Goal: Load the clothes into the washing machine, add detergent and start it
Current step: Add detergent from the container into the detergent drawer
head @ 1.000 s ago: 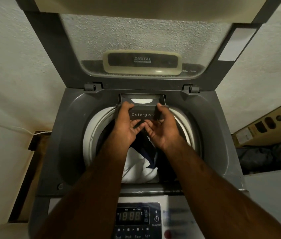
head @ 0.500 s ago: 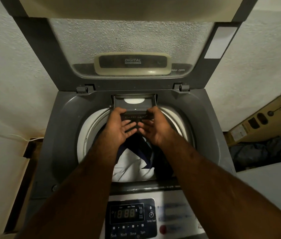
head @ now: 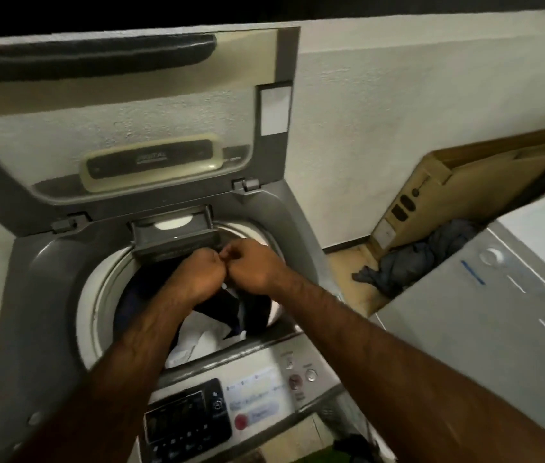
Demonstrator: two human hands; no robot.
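The grey top-load washing machine (head: 47, 279) stands with its lid (head: 130, 145) raised against the wall. Dark clothes (head: 150, 285) and a white garment (head: 197, 342) lie in the drum. At the back rim the detergent drawer (head: 170, 235) is pulled out, with a white patch inside. My left hand (head: 201, 272) and my right hand (head: 251, 265) are curled into fists just in front of the drawer, knuckles touching; I see nothing held between them. The control panel (head: 187, 426) with a red button (head: 241, 421) is at the front.
A white appliance (head: 498, 312) stands close on the right. Behind it a cardboard box (head: 448, 188) leans on the wall, with a blue-grey cloth (head: 414, 262) heaped on the floor beside it. A wall closes the left side.
My view has swung to the right and tilted. Both hands have come off the drawer front and closed into fists that meet just below it.
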